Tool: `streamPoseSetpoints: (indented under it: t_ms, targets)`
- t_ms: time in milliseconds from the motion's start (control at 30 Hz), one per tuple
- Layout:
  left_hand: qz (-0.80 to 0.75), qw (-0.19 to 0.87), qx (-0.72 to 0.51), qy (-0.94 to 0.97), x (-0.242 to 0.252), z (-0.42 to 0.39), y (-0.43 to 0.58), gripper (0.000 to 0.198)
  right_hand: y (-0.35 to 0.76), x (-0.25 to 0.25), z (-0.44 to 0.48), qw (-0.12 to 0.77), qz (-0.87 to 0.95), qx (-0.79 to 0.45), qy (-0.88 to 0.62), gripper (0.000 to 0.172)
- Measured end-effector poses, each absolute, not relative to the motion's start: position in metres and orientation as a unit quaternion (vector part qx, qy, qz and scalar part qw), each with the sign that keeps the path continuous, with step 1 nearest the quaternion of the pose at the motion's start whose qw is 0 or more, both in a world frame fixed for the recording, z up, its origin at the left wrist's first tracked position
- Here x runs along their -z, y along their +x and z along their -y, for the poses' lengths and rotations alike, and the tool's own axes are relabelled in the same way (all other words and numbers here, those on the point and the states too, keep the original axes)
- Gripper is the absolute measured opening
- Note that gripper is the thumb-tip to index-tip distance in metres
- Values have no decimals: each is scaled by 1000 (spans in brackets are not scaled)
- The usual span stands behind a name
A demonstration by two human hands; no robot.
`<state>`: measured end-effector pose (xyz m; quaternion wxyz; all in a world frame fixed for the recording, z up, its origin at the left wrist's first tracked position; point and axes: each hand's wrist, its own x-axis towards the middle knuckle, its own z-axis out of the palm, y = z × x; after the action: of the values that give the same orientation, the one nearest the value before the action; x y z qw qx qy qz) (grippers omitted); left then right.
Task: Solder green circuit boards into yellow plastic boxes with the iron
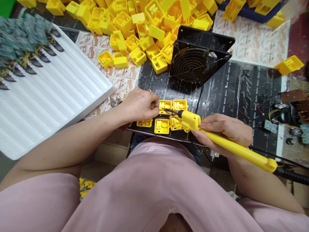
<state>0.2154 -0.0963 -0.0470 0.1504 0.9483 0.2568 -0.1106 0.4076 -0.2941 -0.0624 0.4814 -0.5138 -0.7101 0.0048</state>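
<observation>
Black board (217, 98) under yellow cases (162, 126) bears blurred white lettering (226, 83).

My plain pink shirt (154, 180), my yellow tool (236, 149) with its black cord (293, 175), yellow boxes (162, 126), black fan (191, 67), white tray (62, 96), black board (224, 96) with white lettering, white paper (251, 42) with brownish print

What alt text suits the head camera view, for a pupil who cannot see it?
A person's right hand holds a yellow soldering tool pointing toward the pinched left hand, by small open yellow cases on a black surface. Beyond are a black fan and heaped yellow cases; a white tray lies left.
</observation>
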Motion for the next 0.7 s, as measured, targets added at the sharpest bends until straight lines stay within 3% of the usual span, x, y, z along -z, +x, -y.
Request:
streamPoseSetpoints:
  t_ms: [700]
  targets:
    - [-280, 195, 124, 932, 41, 95, 221, 23, 415, 43, 292, 400, 780, -3, -481, 17]
